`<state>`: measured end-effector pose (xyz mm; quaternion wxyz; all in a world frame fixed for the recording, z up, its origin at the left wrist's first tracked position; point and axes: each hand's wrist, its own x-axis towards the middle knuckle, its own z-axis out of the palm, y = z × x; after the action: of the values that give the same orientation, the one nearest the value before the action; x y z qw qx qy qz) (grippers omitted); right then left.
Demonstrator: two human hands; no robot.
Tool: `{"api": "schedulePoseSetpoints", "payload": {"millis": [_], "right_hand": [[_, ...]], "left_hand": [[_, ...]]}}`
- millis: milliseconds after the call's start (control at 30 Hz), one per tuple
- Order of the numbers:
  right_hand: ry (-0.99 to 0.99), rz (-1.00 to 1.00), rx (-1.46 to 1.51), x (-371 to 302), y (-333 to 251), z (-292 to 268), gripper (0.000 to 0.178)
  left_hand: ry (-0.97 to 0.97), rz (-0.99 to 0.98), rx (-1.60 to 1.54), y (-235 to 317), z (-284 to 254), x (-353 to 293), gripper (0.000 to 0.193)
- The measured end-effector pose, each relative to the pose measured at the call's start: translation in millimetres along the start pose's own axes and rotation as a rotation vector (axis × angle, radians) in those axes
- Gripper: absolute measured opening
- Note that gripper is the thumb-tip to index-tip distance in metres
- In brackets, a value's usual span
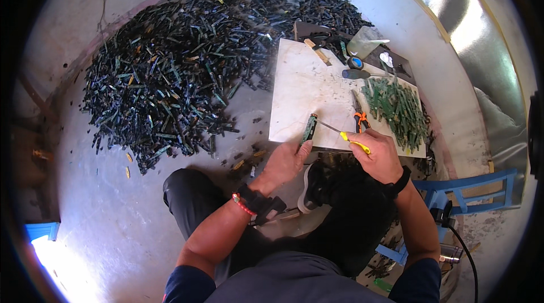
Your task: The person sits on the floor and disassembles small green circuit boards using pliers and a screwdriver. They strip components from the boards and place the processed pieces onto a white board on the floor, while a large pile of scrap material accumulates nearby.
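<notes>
Clamped in the right hand (378, 156), a yellow-handled screwdriver (340, 133) points its tip at the dark green stick (309, 128), which the left hand (286, 161) pinches upright on the marble slab (306, 85).

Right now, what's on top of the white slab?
On the white slab: a heap of green sticks, orange-handled pliers, a dark tool and a tape roll. The left hand pins one stick while the right hand works a yellow-handled screwdriver. The slab under the heap is hidden.
</notes>
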<state>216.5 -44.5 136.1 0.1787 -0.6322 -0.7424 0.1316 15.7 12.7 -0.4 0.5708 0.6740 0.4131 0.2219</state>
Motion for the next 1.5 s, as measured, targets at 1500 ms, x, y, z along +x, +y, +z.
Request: {"api": "schedulePoseSetpoints", "payload": {"millis": [1500], "right_hand": [[-0.224,0.506,0.825,26.1,28.2,1.4,0.020]], "left_hand": [[-0.258,-0.141,-0.179,10.6,-26.5,-10.5,0.060]]}}
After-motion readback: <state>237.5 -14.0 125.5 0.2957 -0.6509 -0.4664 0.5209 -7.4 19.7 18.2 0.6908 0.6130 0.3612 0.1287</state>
